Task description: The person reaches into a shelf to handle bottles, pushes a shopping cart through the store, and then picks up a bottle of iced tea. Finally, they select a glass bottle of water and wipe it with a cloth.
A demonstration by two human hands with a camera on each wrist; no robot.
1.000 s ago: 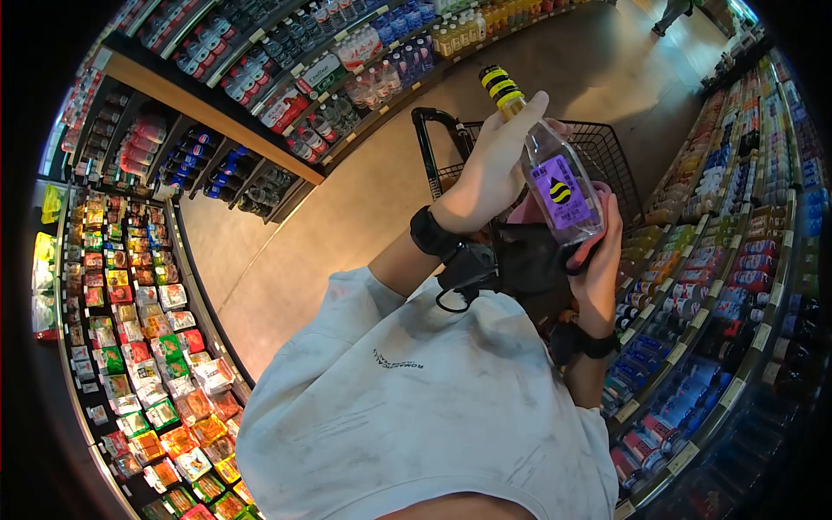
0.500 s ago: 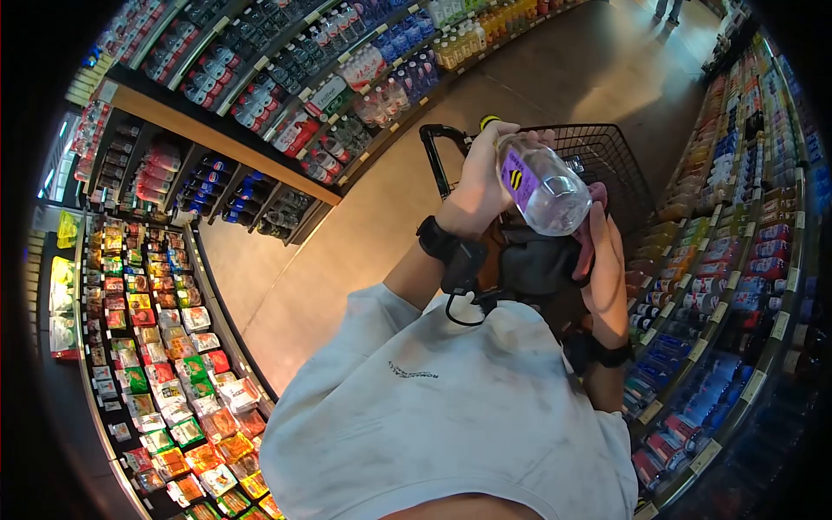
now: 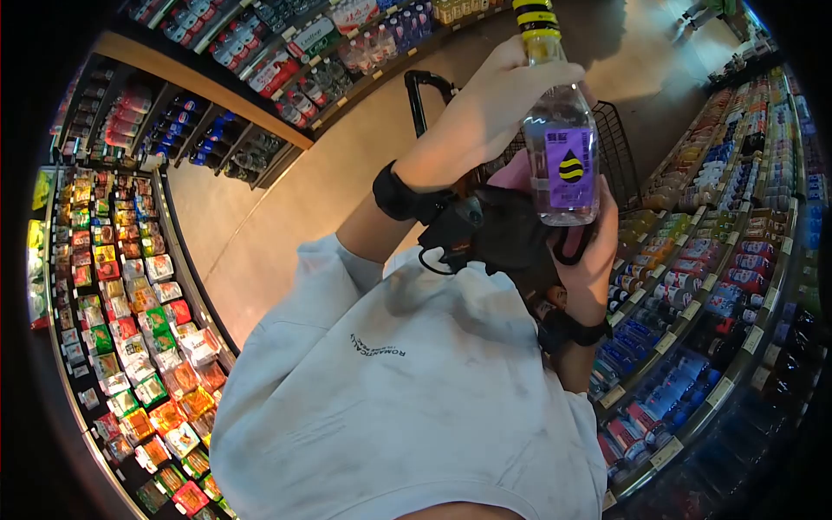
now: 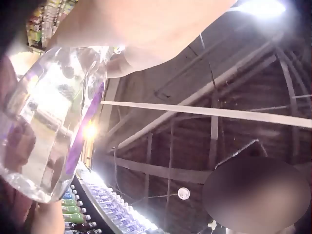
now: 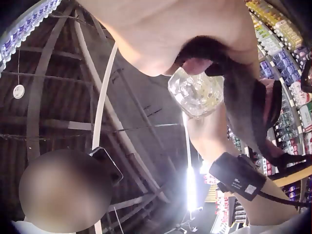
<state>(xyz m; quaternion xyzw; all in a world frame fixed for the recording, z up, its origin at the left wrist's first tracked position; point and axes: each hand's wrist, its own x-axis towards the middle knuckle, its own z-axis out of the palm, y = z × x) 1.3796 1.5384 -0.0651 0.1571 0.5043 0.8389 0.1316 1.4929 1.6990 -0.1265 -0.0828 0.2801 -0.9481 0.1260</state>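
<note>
My left hand (image 3: pixel 511 100) grips the neck of a clear drink bottle (image 3: pixel 568 169) with a purple label and a yellow-and-black cap. The bottle stands upright in the head view, label facing me, and its base overlaps my right hand (image 3: pixel 594 251). That hand holds the strap of a black-and-pink fabric bag (image 3: pixel 501 232), which hangs in front of my chest. Up close in the left wrist view, the transparent bottle (image 4: pixel 44 122) slants below my left hand (image 4: pixel 141 34). In the right wrist view, black fabric (image 5: pixel 239 92) passes beside my right hand (image 5: pixel 180 29) and the bottle's base (image 5: pixel 197 95).
Behind the bottle is a black wire shopping cart (image 3: pixel 617 143), its handle (image 3: pixel 416 100) to the left. Drink shelves (image 3: pixel 702 295) line the right side. More bottle shelves (image 3: pixel 208 104) stand at upper left, above a chilled case of packets (image 3: pixel 139 329). Bare floor (image 3: pixel 243 217) lies between.
The bottle first tipped so its base faced me, with its label partly turned away. Now it is upright and higher, label toward me. My left hand has kept the neck.
</note>
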